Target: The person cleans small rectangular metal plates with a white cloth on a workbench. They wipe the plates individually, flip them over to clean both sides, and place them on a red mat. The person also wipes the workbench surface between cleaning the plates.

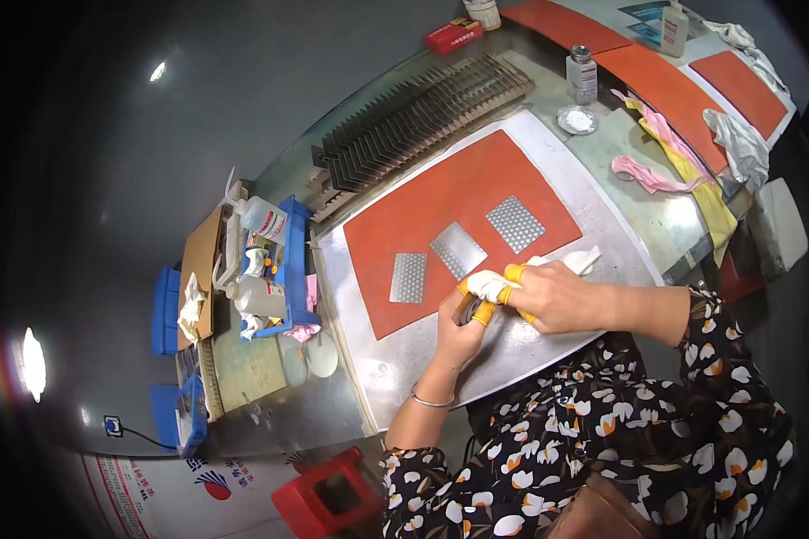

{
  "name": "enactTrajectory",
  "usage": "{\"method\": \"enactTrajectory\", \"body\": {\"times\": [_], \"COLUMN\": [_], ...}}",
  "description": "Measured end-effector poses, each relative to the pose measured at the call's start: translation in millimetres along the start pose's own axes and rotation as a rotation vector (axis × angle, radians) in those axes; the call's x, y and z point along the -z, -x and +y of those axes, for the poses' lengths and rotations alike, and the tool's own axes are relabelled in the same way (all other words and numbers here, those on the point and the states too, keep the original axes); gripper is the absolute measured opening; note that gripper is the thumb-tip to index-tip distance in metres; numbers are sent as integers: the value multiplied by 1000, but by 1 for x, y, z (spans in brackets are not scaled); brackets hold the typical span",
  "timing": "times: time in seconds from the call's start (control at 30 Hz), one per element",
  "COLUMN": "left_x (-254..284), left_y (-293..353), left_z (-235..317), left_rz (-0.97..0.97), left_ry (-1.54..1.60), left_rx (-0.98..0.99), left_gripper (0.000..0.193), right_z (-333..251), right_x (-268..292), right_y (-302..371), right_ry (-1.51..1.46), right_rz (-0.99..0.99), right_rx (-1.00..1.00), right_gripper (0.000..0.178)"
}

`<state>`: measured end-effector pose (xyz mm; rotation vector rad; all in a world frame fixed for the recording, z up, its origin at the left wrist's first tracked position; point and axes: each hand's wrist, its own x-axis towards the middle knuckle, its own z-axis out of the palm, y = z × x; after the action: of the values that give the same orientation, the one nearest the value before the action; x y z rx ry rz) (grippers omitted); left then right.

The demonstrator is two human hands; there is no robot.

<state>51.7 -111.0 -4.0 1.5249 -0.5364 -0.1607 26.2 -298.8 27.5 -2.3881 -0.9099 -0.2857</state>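
Note:
My left hand [461,332], with yellow finger cots on its fingertips, is closed around a small grey piece whose shape is mostly hidden. Pressed against it, my right hand [557,298] wears the same cots and pinches a white cloth [488,286]. Part of a white cloth also sticks out past the right hand's far side. Beyond both hands, three small silvery plates with dotted patterns lie apart on an orange mat [377,242]: a left plate [408,278], a middle plate [458,251] and a right plate [515,224].
Behind the mat stands a long slotted rack of dark thin plates [404,126]. A blue bin [298,260] with bottles is at left. At far right are a bottle [582,75], a dish of white material [577,119] and pink and yellow cloths [679,162]. A red stool [325,496] stands below.

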Motion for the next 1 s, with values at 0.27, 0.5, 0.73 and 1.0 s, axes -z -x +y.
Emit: {"method": "enactTrajectory", "body": {"times": [0.27,0.5,0.73,1.0], "left_x": [11,15,11,88], "left_y": [1,0,-11,-20], "left_z": [-5,-9,-20,-30], "left_rz": [16,17,266,507], "left_ry": [-248,557,717,-27], "left_rx": [-52,-13,107,273], "left_gripper": [26,35,41,40], "right_z": [0,34,-1,-35], "right_x": [5,-28,-67,-45], "right_y": [-1,5,0,9], "right_ry": [5,-276,-1761,-1288], "right_rz": [142,36,86,-377], "right_rx": [-34,-344,-965,-586], "right_gripper": [43,21,17,17]}}
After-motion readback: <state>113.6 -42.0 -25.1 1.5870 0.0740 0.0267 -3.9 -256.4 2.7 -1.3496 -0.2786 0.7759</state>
